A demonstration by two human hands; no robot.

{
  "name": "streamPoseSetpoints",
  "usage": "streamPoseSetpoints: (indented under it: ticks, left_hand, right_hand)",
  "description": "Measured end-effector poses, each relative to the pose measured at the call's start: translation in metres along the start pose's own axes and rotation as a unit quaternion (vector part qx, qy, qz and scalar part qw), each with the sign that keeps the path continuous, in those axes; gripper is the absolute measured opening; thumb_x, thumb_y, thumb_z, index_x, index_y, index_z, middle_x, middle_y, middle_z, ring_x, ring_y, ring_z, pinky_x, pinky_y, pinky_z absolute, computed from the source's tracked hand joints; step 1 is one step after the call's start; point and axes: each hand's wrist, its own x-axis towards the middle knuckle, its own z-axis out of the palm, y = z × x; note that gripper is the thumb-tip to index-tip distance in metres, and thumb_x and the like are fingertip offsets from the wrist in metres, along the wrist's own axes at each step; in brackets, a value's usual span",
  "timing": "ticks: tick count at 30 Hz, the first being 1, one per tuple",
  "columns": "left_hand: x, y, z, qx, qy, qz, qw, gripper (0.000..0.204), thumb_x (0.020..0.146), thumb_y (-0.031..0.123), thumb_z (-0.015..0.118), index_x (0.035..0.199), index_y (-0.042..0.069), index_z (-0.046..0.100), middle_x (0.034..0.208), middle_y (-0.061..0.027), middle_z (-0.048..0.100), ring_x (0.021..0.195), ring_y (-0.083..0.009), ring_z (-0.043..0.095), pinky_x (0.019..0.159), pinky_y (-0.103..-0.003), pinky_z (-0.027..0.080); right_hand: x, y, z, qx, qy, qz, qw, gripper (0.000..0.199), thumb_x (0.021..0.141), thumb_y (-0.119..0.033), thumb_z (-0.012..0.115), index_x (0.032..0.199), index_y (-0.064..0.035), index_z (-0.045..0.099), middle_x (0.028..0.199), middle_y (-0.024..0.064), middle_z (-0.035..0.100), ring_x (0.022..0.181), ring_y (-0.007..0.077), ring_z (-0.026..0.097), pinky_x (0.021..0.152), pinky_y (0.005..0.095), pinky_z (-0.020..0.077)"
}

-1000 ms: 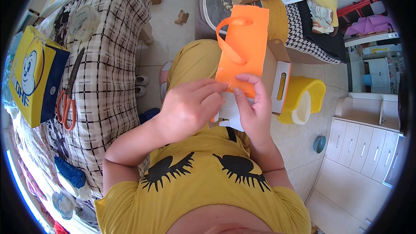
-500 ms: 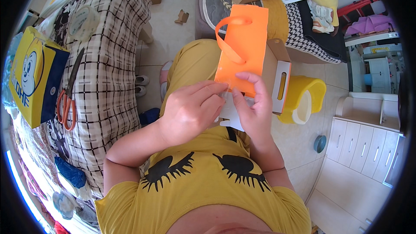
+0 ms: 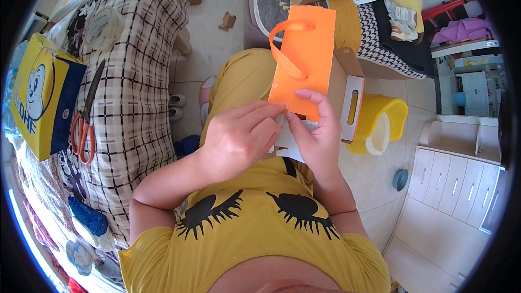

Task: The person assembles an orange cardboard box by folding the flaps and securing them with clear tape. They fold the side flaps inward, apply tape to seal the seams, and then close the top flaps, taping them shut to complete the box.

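Observation:
An orange box [image 3: 306, 49] with an orange ribbon handle [image 3: 286, 57] lies above my lap, pointing away from me. At its near left corner my left hand [image 3: 241, 135] is closed, fingertips pinched together on something too small to make out. My right hand [image 3: 320, 138] grips the box's near edge. Its index finger bends over the orange panel, and its thumb touches the left fingertips. White flaps [image 3: 290, 149] show below the fingers. The remaining right fingers are hidden.
To the left, orange-handled scissors [image 3: 84, 130] and a yellow-and-blue box [image 3: 46, 92] rest on a checked cloth [image 3: 146, 38]. An open cardboard box with a slotted white flap [image 3: 353, 108] sits right of my hands, beside a yellow plastic seat [image 3: 388, 111]. A teal bowl [image 3: 400, 179] stands on the floor.
My right thumb has shifted slightly up and left, against the left fingertips. The left hand and the orange box have hardly moved.

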Motion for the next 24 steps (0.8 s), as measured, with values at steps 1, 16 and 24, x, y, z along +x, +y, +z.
streamPoseSetpoints:
  ticks: [1, 16, 24]
  left_hand:
    - [-0.0002, 0.0, -0.0002, 0.006, -0.003, 0.005, 1.0, 0.017, 0.067, -0.001, 0.072, 0.076, 0.0, 0.058, 0.096, -0.0147, 0.068, 0.084, -0.0301, 0.068, 0.068, -0.035, 0.057]
    - [0.0018, 0.0078, 0.0, 0.089, -0.01, 0.042, 0.995, 0.02, 0.062, 0.003, 0.067, 0.081, -0.001, 0.064, 0.099, -0.0134, 0.065, 0.087, -0.0271, 0.067, 0.063, -0.033, 0.055]
    - [0.0001, 0.0064, 0.0007, 0.025, -0.036, -0.049, 0.998, 0.021, 0.06, 0.003, 0.073, 0.08, 0.005, 0.067, 0.102, -0.0085, 0.062, 0.086, -0.0251, 0.063, 0.067, -0.034, 0.051]
  right_hand:
    - [0.0002, -0.0015, 0.0, 0.001, 0.0, -0.002, 1.0, 0.032, 0.081, 0.008, 0.063, 0.111, 0.0013, 0.055, 0.107, 0.0094, 0.063, 0.098, 0.0144, 0.06, 0.085, 0.0267, 0.0481]
    - [0.0006, -0.005, -0.0006, 0.028, -0.012, 0.02, 0.999, 0.033, 0.083, 0.01, 0.056, 0.115, 0.0019, 0.055, 0.111, 0.0091, 0.06, 0.104, 0.0135, 0.056, 0.088, 0.0261, 0.0458]
    - [0.0017, -0.0089, 0.0001, 0.044, -0.008, 0.018, 0.999, 0.035, 0.082, 0.01, 0.057, 0.116, 0.0016, 0.054, 0.112, 0.0095, 0.06, 0.103, 0.0143, 0.058, 0.087, 0.0271, 0.047]
